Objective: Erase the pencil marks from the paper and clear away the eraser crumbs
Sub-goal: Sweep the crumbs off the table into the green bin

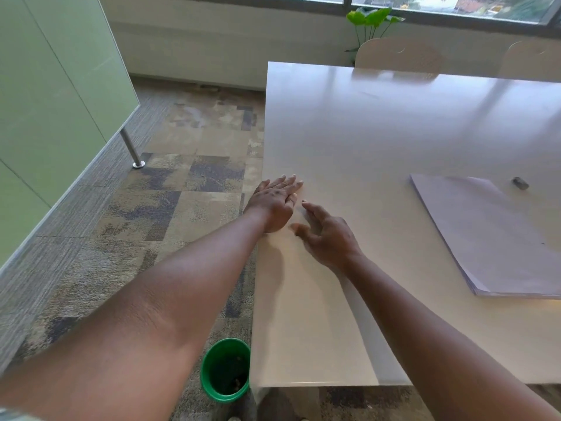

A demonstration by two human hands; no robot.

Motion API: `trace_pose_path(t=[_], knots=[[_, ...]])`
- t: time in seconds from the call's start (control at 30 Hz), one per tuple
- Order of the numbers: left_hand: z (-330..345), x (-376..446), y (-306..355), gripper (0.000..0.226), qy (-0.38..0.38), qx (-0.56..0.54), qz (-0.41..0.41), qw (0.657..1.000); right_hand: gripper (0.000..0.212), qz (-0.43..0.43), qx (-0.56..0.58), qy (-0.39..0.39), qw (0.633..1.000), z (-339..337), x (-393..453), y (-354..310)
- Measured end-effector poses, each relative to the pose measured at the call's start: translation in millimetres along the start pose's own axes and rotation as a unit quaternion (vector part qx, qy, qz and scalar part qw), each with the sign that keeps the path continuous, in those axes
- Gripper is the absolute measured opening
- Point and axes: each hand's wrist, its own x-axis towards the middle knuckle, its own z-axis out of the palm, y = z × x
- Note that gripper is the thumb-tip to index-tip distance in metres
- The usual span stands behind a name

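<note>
Forearms reach to the table (349,132) edge, where the flat left hand (274,205) should cup crumbs the loosely open, empty right hand (329,235) sweeps toward the bin (226,370).

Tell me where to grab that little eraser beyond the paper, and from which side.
Pinch the eraser across its short width, on its two long sides, coming straight down from above. It lies flat on the table, clear of the paper stack, with open tabletop around it, so nothing blocks the fingers. The right hand is likely the nearer one.
</note>
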Motion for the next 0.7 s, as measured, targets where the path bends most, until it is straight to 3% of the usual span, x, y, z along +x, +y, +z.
trace_pose_path(t=[0.1, 0.2, 0.3, 0.5, 0.6, 0.7], knots=[[0.6, 0.5, -0.4, 0.053, 0.000, -0.003, 0.002, 1.000, 0.055, 0.013, 0.107, -0.034, 0.994, -6.9, 4.5, 10.7], [1.2, 0.7, -0.9, 0.054, 0.003, -0.003, 0.000, 1.000, 0.075, 0.011, 0.171, -0.129, 0.977, -16.5, 11.5, 25.1], [1.2, 0.6, -0.9, 0.053, 0.002, -0.004, 0.000, 1.000, 0.086, 0.021, 0.189, -0.165, 0.968, -20.5, 16.1, 30.2], [1.6, 0.6, -0.6, 0.053, 0.001, -0.005, -0.001, 1.000, 0.063, 0.004, 0.179, -0.035, 0.983, -8.1, 14.3, 18.2], [2.1, 1.0, -1.0, 0.052, 0.004, -0.006, -0.002, 1.000, 0.040, 0.015, 0.204, -0.006, 0.979, -8.1, 13.2, 17.8], [2.4, 1.3, -1.1, 0.052, 0.006, -0.009, -0.003, 1.000, 0.030, 0.005, 0.158, 0.019, 0.987, -7.1, 12.1, 19.0]])
